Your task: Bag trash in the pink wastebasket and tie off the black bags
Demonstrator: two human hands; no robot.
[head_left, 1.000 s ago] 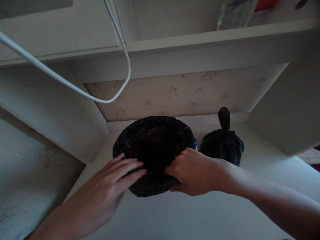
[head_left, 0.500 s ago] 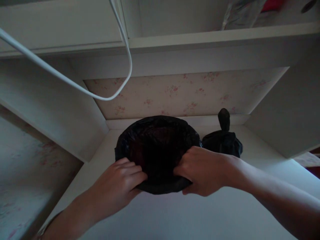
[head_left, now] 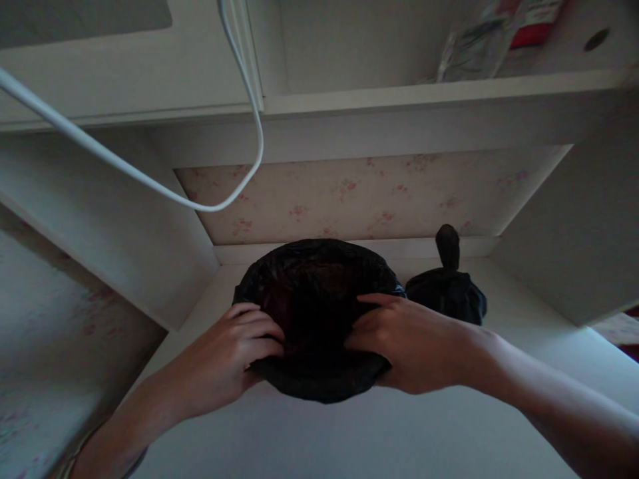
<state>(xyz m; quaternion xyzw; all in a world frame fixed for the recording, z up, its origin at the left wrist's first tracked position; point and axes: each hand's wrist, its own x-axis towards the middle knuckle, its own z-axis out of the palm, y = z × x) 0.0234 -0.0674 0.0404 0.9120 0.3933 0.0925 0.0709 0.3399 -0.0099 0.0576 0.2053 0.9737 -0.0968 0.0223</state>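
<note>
A round bin lined with a black plastic bag (head_left: pixel 317 286) stands on a white floor in a recess under a desk. My left hand (head_left: pixel 234 352) grips the near left part of its rim, fingers curled over the bag. My right hand (head_left: pixel 404 342) grips the near right part of the rim, fingers lying on the bag's edge. Just right of the bin sits a tied black bag (head_left: pixel 446 293) with its knot standing up.
A white cable (head_left: pixel 150 183) loops down from above at the upper left. White side panels (head_left: pixel 574 239) wall the recess on both sides, with flowered wallpaper (head_left: pixel 359 199) at the back. A shelf above (head_left: pixel 449 90) carries a clear packet and something red.
My left hand came in from a flat, spread pose and closed on the bin's rim. My right hand shifted along the rim. The bin has come slightly toward me.
</note>
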